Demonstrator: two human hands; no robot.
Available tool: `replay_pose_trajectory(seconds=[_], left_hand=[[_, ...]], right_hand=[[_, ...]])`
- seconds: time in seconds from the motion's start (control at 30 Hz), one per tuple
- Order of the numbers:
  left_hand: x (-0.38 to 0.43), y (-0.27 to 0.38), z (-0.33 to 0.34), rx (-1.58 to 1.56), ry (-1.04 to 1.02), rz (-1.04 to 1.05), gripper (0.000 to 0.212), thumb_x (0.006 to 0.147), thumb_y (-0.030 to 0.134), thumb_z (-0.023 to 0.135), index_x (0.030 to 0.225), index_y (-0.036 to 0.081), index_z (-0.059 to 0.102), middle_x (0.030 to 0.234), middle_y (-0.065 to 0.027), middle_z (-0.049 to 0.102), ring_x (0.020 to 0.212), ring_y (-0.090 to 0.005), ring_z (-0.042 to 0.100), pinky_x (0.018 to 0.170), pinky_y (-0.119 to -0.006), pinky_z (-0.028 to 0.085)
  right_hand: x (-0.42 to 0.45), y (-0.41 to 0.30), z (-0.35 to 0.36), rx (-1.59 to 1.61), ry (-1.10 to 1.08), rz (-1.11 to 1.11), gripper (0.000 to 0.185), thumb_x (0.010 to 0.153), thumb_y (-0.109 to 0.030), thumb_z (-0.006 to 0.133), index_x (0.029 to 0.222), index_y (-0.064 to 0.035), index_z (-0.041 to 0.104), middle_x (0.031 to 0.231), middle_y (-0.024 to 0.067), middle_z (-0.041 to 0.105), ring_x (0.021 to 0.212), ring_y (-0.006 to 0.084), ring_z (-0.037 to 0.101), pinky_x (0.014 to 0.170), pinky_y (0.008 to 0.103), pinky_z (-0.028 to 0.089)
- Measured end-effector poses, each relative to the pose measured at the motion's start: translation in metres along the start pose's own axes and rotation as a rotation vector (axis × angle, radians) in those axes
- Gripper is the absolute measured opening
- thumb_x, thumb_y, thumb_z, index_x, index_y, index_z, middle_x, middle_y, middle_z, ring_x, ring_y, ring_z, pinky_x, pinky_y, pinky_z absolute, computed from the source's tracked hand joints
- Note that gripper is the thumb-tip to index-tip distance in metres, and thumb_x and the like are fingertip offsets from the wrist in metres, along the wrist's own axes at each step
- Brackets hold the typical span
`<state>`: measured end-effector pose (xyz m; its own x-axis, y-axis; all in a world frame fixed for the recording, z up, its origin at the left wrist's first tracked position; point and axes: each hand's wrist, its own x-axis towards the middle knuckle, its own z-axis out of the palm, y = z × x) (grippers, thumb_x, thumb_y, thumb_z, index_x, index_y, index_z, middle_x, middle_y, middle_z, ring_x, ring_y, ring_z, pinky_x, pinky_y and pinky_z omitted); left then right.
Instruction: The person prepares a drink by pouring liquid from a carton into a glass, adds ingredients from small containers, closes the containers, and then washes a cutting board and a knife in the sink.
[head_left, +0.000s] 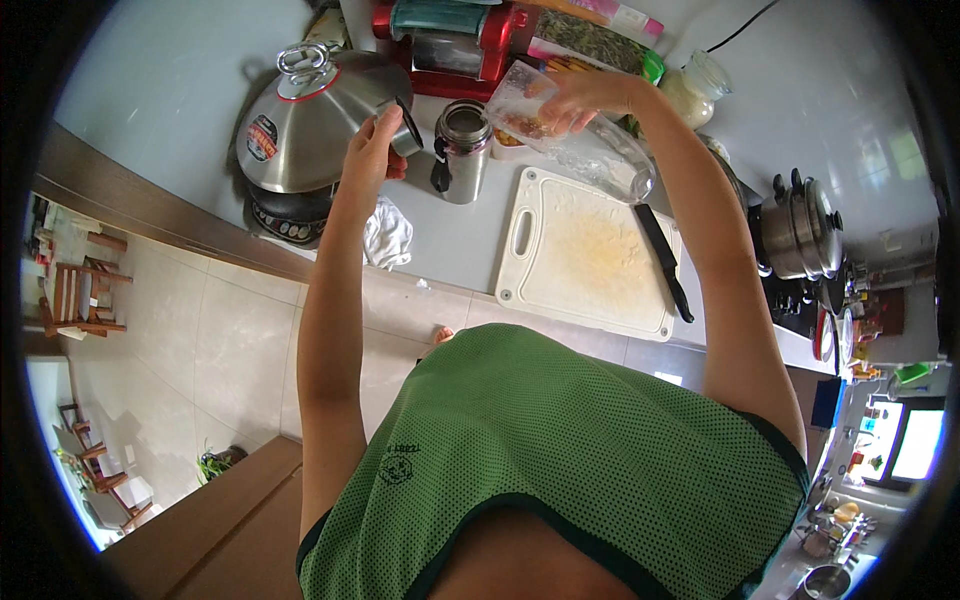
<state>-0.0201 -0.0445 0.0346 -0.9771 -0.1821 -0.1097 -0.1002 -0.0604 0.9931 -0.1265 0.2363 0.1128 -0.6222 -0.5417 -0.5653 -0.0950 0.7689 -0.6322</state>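
Note:
My left hand (379, 142) holds a small steel cup or lid (405, 131) with a dark rim, left of an open stainless steel flask (463, 154) that stands on the counter. My right hand (566, 101) grips a clear container (600, 154), tilted with its wide end by the flask's mouth; a little clear material or liquid shows inside. Whether anything flows out cannot be told. Below it lies a white plastic cutting board (585, 255), with a black kitchen knife (664, 259) along its right side.
A steel domed lid (330, 112) covers a pan at the left, near a white cloth (388, 234). Behind stand a red appliance (450, 45) and a glass jar (694, 90). A steel pot (799, 225) is at the right.

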Motion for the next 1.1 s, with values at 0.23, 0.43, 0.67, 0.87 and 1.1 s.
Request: replay_pose_trajectory(seconds=[0.23, 0.43, 0.67, 0.87, 1.1], left_hand=[[0.002, -0.004, -0.004, -0.017, -0.002, 0.002, 0.054, 0.079, 0.054, 0.055, 0.098, 0.004, 0.057, 0.066, -0.0015, 0.052, 0.049, -0.0081, 0.049, 0.046, -0.022, 0.043], [0.0, -0.003, -0.003, -0.013, -0.013, -0.031, 0.054, 0.079, 0.054, 0.055, 0.099, 0.004, 0.057, 0.068, -0.0012, 0.053, 0.05, -0.0072, 0.049, 0.047, -0.021, 0.043], [0.003, -0.002, -0.001, -0.018, -0.039, -0.037, 0.055, 0.079, 0.055, 0.054, 0.099, 0.004, 0.057, 0.067, -0.0008, 0.051, 0.052, -0.0068, 0.049, 0.048, -0.021, 0.043], [0.004, -0.002, -0.003, -0.024, -0.065, -0.038, 0.055, 0.079, 0.055, 0.054, 0.098, 0.004, 0.057, 0.066, -0.0005, 0.051, 0.052, -0.0066, 0.049, 0.048, -0.02, 0.042], [0.007, -0.004, -0.002, -0.025, -0.076, -0.038, 0.053, 0.079, 0.055, 0.054, 0.097, 0.005, 0.057, 0.066, 0.0, 0.052, 0.051, -0.0065, 0.049, 0.047, -0.02, 0.042]], right_hand=[[0.01, -0.016, -0.006, -0.105, -0.063, 0.039, 0.068, 0.076, -0.042, 0.061, 0.13, -0.0091, 0.035, 0.105, 0.0099, 0.06, 0.089, 0.0206, 0.058, 0.075, 0.0343, 0.049], [0.013, -0.02, -0.009, -0.075, -0.094, 0.067, 0.068, 0.075, -0.043, 0.063, 0.129, -0.0103, 0.038, 0.103, 0.0116, 0.06, 0.088, 0.0206, 0.058, 0.075, 0.035, 0.05], [0.015, -0.026, -0.014, -0.133, -0.129, 0.093, 0.068, 0.075, -0.043, 0.063, 0.128, -0.01, 0.038, 0.102, 0.0091, 0.06, 0.087, 0.0206, 0.059, 0.075, 0.036, 0.05], [0.013, -0.031, -0.014, -0.143, -0.119, 0.133, 0.066, 0.074, -0.044, 0.064, 0.126, -0.0109, 0.041, 0.104, 0.0084, 0.06, 0.087, 0.0201, 0.059, 0.076, 0.035, 0.05], [0.008, -0.026, -0.01, -0.148, -0.084, 0.075, 0.065, 0.075, -0.043, 0.063, 0.127, -0.0114, 0.039, 0.107, 0.0096, 0.059, 0.088, 0.0199, 0.061, 0.077, 0.034, 0.05]])
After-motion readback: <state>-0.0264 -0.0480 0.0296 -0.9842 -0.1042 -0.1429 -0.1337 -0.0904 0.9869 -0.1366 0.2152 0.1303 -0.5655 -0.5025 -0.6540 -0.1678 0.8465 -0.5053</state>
